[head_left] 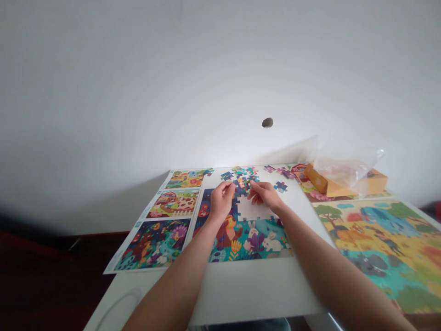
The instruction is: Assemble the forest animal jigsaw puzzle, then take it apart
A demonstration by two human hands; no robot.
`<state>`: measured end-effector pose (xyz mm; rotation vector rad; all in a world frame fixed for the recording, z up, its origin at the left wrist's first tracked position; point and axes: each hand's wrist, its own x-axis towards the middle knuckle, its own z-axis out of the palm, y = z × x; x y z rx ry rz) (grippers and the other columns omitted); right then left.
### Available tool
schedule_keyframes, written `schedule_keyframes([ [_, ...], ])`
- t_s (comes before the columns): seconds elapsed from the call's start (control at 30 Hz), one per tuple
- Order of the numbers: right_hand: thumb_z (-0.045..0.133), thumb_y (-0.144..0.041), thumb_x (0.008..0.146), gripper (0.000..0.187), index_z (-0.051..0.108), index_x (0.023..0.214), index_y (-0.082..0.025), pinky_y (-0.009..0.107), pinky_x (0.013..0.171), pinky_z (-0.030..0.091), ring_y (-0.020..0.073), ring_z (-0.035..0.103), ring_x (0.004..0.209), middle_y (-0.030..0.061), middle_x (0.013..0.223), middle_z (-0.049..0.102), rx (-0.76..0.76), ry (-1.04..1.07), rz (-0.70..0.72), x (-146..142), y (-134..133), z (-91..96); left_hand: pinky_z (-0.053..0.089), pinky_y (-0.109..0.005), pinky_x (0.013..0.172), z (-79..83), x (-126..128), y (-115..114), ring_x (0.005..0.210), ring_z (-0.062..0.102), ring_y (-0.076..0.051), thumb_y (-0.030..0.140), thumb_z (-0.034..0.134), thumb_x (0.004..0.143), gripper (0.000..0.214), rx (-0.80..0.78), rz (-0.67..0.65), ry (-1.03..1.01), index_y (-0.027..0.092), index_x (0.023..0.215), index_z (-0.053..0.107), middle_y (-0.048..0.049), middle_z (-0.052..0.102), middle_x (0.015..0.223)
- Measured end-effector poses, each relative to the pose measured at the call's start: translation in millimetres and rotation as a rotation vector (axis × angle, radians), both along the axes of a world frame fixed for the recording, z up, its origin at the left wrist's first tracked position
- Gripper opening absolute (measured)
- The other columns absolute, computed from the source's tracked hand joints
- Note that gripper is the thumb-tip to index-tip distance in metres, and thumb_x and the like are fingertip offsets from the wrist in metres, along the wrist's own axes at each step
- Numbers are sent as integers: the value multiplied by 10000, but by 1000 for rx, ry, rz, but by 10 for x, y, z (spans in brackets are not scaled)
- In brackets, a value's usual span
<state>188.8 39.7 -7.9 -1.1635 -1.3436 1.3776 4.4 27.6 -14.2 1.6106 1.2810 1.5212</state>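
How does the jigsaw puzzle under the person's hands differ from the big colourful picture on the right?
The jigsaw puzzle has a white gap at its middle and loose pieces beyond it, while the big picture shows no gap. The puzzle shows rabbits and flowers; the picture shows trees and water. Both are bright cartoon scenes lying flat on the white table.

Jigsaw puzzle (248, 241): teal ground, orange-brown bear, white rabbits, purple and yellow plants.
Loose puzzle pieces (280, 186): mostly dark blue, with teal, orange and purple patches.
Printed sheet (155, 243): white border around three multicoloured scenes, one with cow-like black-and-white patches.
Large picture (372, 243): yellow-green ground, blue and teal patches, green trees.
Cardboard box (315, 179): orange-yellow.
Tabletop (241, 294): white.
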Motion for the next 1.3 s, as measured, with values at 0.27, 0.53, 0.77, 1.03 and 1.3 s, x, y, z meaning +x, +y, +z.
schedule_keyframes([
  [0.27, 594, -639, 785, 484, 684, 765, -163, 236, 462, 367, 100, 468, 460, 63, 712, 721, 189, -144, -286, 165, 107, -72, 482, -236, 676, -53, -25, 46, 767, 648, -175, 414, 580, 862, 264, 5, 40, 61, 168, 850, 674, -47, 710, 818],
  [0.53, 730, -563, 691, 387, 683, 738, -182, 232, 431, 204, 72, 312, 428, -59, 477, 460, 165, 42, -96, 8, 18, 17, 501, -252, 719, -43, -10, 24, 759, 652, -166, 414, 572, 883, 270, 25, 13, 130, 173, 896, 693, -39, 711, 821],
  [0.77, 747, -517, 693, 353, 665, 717, -174, 239, 444, 193, 70, 314, 438, -52, 501, 483, 169, 116, -152, 26, 23, 23, 484, -234, 688, 6, 9, -21, 771, 634, -140, 265, 541, 888, 343, 55, -83, 81, 189, 1210, 633, -39, 698, 867],
  [1.03, 768, -517, 666, 363, 664, 694, -170, 246, 455, 211, 79, 335, 448, -51, 485, 485, 190, 141, -171, 24, 8, 49, 463, -228, 685, -33, 22, -13, 754, 598, -121, 211, 621, 816, 487, 70, -88, 144, 231, 1301, 571, -6, 669, 870],
  [1.3, 753, -504, 689, 332, 699, 718, -178, 252, 460, 207, 82, 320, 452, -50, 483, 481, 226, 120, -152, 25, 12, 30, 474, -222, 683, -16, 19, -25, 762, 606, -122, 245, 605, 848, 430, 97, -55, 150, 232, 1278, 595, -6, 668, 850],
])
